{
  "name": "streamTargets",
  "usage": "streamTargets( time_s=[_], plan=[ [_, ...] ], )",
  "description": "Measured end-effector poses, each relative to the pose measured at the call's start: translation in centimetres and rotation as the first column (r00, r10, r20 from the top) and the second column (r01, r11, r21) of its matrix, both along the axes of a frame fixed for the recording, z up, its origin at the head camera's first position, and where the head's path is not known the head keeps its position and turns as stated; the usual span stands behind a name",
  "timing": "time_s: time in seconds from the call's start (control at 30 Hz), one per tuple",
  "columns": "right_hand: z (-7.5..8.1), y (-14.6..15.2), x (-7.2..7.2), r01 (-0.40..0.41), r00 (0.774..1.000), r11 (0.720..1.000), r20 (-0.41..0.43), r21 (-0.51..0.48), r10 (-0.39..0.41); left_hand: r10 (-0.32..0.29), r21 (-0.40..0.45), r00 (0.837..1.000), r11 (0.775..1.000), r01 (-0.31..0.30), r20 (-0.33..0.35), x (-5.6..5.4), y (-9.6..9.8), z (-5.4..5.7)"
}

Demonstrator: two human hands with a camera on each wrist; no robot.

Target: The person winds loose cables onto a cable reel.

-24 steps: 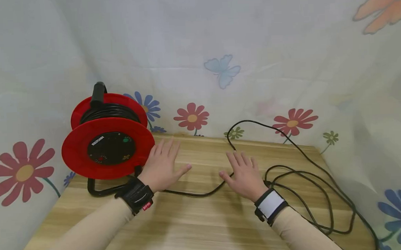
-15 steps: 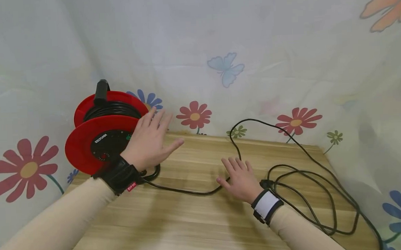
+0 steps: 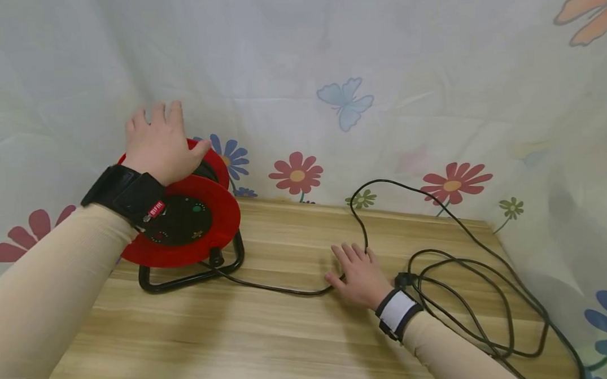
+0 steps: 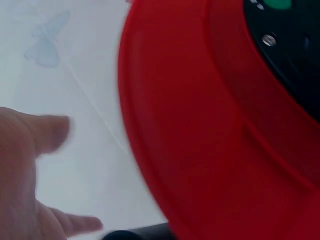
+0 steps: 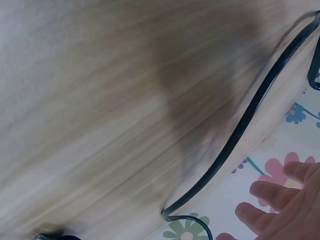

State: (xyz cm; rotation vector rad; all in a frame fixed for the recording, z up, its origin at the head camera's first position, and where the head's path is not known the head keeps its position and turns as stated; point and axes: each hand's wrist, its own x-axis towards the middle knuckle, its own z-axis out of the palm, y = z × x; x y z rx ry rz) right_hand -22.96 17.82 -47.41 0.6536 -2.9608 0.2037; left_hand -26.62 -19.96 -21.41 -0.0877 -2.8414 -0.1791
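A red cable reel (image 3: 223, 210) with a black socket face stands on a black tubular stand at the left. In front of its top, my left hand (image 3: 161, 145) is raised with fingers spread, hiding the reel's carrying handle in the head view. The left wrist view shows the red reel disc (image 4: 170, 100) close up, with the thumb apart from it and part of a black bar (image 4: 135, 234) near a finger. My right hand (image 3: 358, 275) hovers low over the black cable (image 3: 287, 292), fingers loosely extended, gripping nothing.
The cable runs from the reel across the wooden table (image 3: 270, 349) to loose loops (image 3: 507, 316) at the right. A black plug (image 3: 404, 279) lies beside the right wrist. A white flowered curtain (image 3: 277, 60) encloses the back and sides.
My left hand has moved up and left, from the reel's lower right edge to its top. My right hand has shifted only slightly. The reel and cable look unmoved.
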Motion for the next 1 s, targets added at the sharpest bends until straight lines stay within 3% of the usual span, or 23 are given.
streamTargets(
  time_s=[0.27, 0.4, 0.6, 0.77, 1.0],
  plan=[
    [-0.7, -0.7, 0.6, -0.035, 0.997, 0.999, 0.064, 0.005, 0.034, 0.102, 0.023, 0.991, 0.994, -0.105, 0.091, -0.3, -2.0, -0.6],
    [-1.8, -0.9, 0.9, -0.069, 0.992, 0.997, 0.112, 0.022, 0.066, 0.096, 0.027, 0.988, 0.995, -0.100, 0.123, -0.3, -2.6, -0.7],
    [-2.5, -1.0, 0.8, -0.115, 0.985, 0.992, 0.137, 0.044, 0.108, 0.090, 0.033, 0.990, 0.995, -0.095, 0.112, -0.4, -2.9, -0.7],
    [-3.1, -1.0, 0.6, -0.152, 0.984, 0.988, 0.097, 0.022, 0.149, 0.099, 0.043, 0.989, 0.994, -0.104, 0.110, -0.3, -3.1, -0.8],
    [-3.2, -0.7, 0.0, -0.243, 0.970, 0.969, -0.042, -0.050, 0.241, 0.138, 0.062, 0.981, 0.987, -0.147, 0.133, -0.7, -3.5, -0.9]
  ],
)
